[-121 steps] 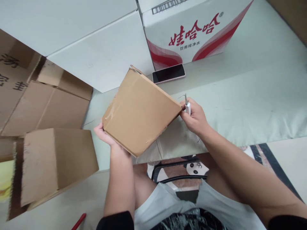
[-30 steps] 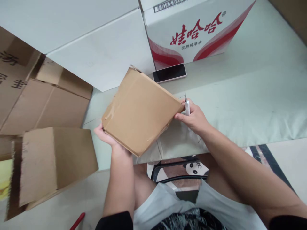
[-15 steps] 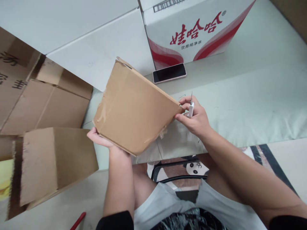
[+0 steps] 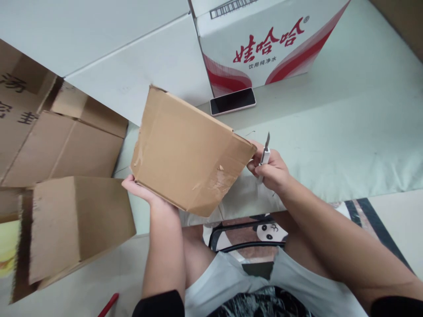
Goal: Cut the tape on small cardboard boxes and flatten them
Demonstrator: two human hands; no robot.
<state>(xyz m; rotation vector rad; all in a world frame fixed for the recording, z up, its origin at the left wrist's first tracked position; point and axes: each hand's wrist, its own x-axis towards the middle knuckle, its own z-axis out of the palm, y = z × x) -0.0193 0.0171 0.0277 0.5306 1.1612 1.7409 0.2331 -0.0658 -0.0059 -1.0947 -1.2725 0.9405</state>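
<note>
A brown cardboard box [image 4: 185, 149] is tilted in front of me, with torn tape on its lower right part. My left hand [image 4: 143, 190] grips it from below at the lower left edge, most fingers hidden underneath. At the box's right corner is my right hand [image 4: 269, 167], closed around a utility knife [image 4: 265, 156] with a white handle. The knife's bare blade points up and away from me. Some of the right fingers lie behind the box corner, touching or very near it.
A dark-screened phone [image 4: 233, 101] lies by a white and red carton [image 4: 257, 53]. White boxes [image 4: 139, 66] stand at the back left. An open cardboard box [image 4: 76, 220] sits at my left, beside larger brown cartons [image 4: 66, 141]. A red stick-like object [image 4: 109, 304] is on the floor.
The box's right flap has swung out flat, showing torn tape. The box has shifted slightly left and turned. My right hand has curled more around the knife, whose blade now shows more.
</note>
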